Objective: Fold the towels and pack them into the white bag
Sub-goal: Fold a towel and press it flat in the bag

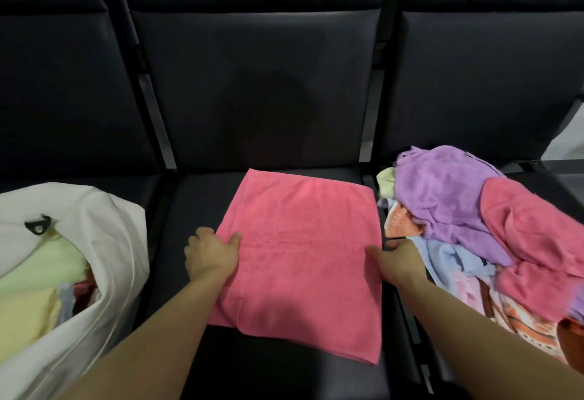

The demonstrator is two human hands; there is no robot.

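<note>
Head cam looking down at a row of black padded seats. Pink towel (300,247) is lying flat on the middle seat (196,210), already folded over at least once going by the doubled edge at the near end. Left hand (210,252) is at the towel's left edge, thumb on top of the cloth and the other fingers curled at the edge, so it looks like it's pinching that side. Right hand (399,260) is at the right edge, thumb lying on the pink fabric, the rest of the fingers hidden off the side, so I can't tell how it's gripping.

White bag (104,241) sits on the seat to the left, mouth open, with light green and pale yellow folded towels (38,285) inside. On the right seat there's a loose pile of towels (474,235), purple one on top, another pink one, light blue and an orange patterned one underneath.
</note>
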